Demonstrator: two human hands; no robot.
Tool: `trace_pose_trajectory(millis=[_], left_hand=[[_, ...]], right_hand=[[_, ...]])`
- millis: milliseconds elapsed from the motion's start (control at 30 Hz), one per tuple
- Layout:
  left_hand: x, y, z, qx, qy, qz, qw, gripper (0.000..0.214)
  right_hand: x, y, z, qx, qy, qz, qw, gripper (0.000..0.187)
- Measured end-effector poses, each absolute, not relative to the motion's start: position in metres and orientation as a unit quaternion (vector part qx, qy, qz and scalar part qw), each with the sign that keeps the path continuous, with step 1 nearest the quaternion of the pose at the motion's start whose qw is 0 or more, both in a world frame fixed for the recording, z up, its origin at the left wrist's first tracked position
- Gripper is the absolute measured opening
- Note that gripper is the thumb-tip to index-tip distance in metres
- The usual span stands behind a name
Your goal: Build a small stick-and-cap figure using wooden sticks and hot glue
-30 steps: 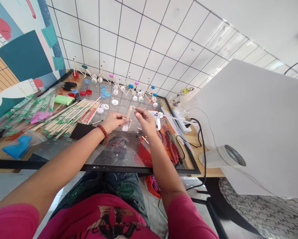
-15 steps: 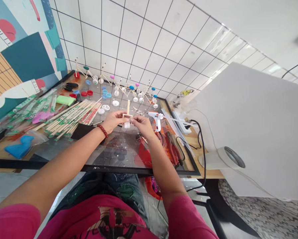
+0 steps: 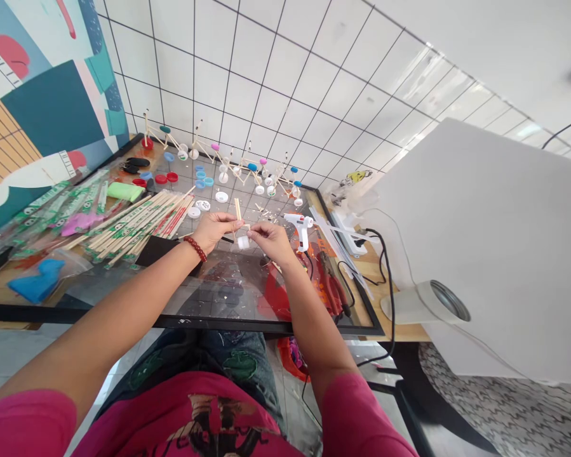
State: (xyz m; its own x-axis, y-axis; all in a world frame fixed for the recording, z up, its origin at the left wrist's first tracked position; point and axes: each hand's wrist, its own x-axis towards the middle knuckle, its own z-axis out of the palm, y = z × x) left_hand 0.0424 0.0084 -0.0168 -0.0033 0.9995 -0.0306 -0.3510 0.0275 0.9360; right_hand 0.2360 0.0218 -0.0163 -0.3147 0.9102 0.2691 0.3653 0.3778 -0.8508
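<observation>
My left hand [image 3: 217, 230], a red bead bracelet at its wrist, is closed on a small frame of wooden sticks [image 3: 238, 209], with its sticks pointing up and away from me. Opposite it, my right hand [image 3: 272, 241] pinches the frame's near right part, close to a short crosspiece [image 3: 246, 227]. Just under the fingers are white bottle caps [image 3: 243, 242]; whether they are joined to the frame I cannot tell. The fingertips hide some of the joints. A white glue gun [image 3: 300, 230] stands right of my right hand.
Chopsticks in wrappers [image 3: 133, 228] lie to the left, near a blue bag [image 3: 38, 280]. Along the wall stand several stick-and-cap models [image 3: 251, 169]. Loose blue caps [image 3: 200, 176] and red caps [image 3: 171, 177] lie nearer. Pliers [image 3: 331, 285] and a power strip [image 3: 349, 235] are on the right.
The stick frame has tilted and turned in my hands, its upper sticks shifting left and lower. My fingers have adjusted slightly around it.
</observation>
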Motion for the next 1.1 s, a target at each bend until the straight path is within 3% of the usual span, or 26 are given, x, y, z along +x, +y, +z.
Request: trace_pose_trajectory(millis=[167,400,567,733,1100], left_hand=[[0.047,0.005,-0.016,0.395,0.390,0.547,0.626,0.051],[0.045,0.004,-0.015,0.440,0.415,0.534,0.591,0.038],[0.046,0.001,-0.016,0.512,0.423,0.468,0.583,0.040],[0.050,0.001,-0.018,0.520,0.415,0.478,0.574,0.041],[0.049,0.002,-0.024,0.515,0.440,0.482,0.556,0.039]], right_hand=[[0.235,0.023,-0.016,-0.450,-0.695,0.383,0.409,0.043],[0.239,0.021,-0.006,-0.450,-0.671,0.402,0.430,0.052],[0.238,0.018,0.000,-0.416,-0.677,0.413,0.444,0.057],[0.237,0.017,0.002,-0.427,-0.689,0.387,0.440,0.066],[0.236,0.019,-0.005,-0.439,-0.698,0.365,0.433,0.065]])
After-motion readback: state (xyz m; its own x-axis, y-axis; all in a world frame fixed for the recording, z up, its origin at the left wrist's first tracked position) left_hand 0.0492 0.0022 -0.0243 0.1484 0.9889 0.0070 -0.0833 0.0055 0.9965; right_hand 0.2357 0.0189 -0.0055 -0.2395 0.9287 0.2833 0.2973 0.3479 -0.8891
